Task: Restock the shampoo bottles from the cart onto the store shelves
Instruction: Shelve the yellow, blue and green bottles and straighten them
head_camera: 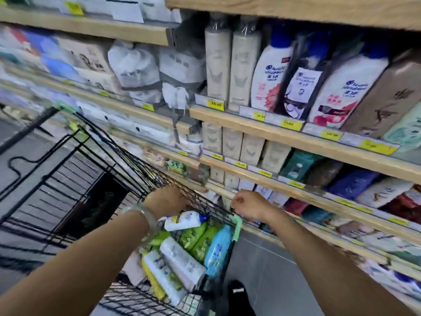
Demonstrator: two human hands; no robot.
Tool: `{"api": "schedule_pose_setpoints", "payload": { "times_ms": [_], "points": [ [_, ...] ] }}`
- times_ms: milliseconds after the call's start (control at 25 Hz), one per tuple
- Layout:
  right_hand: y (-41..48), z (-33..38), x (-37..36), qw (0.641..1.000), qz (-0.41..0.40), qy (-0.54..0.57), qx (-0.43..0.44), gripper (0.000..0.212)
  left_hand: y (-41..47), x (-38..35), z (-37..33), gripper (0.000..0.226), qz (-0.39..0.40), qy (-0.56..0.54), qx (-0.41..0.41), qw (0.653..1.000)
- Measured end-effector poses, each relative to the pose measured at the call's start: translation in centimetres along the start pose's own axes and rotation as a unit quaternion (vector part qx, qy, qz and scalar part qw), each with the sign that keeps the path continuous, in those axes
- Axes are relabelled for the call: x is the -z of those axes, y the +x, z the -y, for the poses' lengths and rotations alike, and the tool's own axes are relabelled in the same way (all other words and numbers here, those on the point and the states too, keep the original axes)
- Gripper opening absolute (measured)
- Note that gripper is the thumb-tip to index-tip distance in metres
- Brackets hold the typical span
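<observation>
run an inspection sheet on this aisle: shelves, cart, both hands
surface: wooden shelves with yellow price tags, well stocked
job's things: a white bottle with blue cap lies on top in the cart; green packs, a blue bottle and more white bottles lie below it
clutter: tissue packs on the shelves to the left
grippers: left hand over the cart's rim, fingers hidden; right hand curled at the rim by the green corner, grip unclear
cables: nothing seen
surroundings: grey floor, dark shoe
</observation>
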State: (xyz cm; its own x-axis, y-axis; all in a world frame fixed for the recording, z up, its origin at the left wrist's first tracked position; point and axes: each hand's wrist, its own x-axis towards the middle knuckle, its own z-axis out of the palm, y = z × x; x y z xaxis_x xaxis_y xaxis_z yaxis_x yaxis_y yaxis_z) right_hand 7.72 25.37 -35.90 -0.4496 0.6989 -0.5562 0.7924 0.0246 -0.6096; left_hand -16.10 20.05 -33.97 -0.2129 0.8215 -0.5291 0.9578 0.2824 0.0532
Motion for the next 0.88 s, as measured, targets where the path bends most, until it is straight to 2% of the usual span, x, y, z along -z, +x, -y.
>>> {"api": "schedule_pose_setpoints", "payload": {
  "times_ms": [160, 320, 400, 480, 680, 800, 880],
  "points": [
    [4.4, 2.2, -5.4, 0.998, 0.006, 0.046, -0.048, 0.028, 3.5, -1.5, 6.1, 0.028, 0.036, 0.034, 0.007, 0.999],
    [6.9, 2.9, -11.5, 0.976, -0.041, 0.168, -0.135, 0.034, 7.8, -3.7, 11.6, 0.033, 0.106, 0.047, -0.024, 0.993],
    [7.6, 3.1, -15.1, 0.964, -0.048, 0.200, -0.170, 0.028, 9.3, -5.5, 13.7, 0.040, 0.120, 0.077, -0.043, 0.989],
    [8.7, 2.5, -18.8, 0.957, -0.041, 0.204, -0.200, 0.021, 10.6, -8.0, 15.1, 0.041, 0.135, 0.094, -0.060, 0.985],
    [10.5, 0.4, -26.2, 0.939, -0.048, 0.219, -0.261, 0.028, 13.1, -16.0, 17.5, 0.039, 0.240, 0.071, -0.101, 0.963],
    [11.4, -1.4, -29.9, 0.931, -0.053, 0.202, -0.298, 0.018, 13.8, -20.1, 17.1, 0.037, 0.271, 0.064, -0.108, 0.954],
    [12.1, -3.0, -31.8, 0.921, -0.075, 0.199, -0.326, 0.023, 14.5, -22.0, 15.8, 0.037, 0.281, 0.046, -0.111, 0.952]
  ]
}}
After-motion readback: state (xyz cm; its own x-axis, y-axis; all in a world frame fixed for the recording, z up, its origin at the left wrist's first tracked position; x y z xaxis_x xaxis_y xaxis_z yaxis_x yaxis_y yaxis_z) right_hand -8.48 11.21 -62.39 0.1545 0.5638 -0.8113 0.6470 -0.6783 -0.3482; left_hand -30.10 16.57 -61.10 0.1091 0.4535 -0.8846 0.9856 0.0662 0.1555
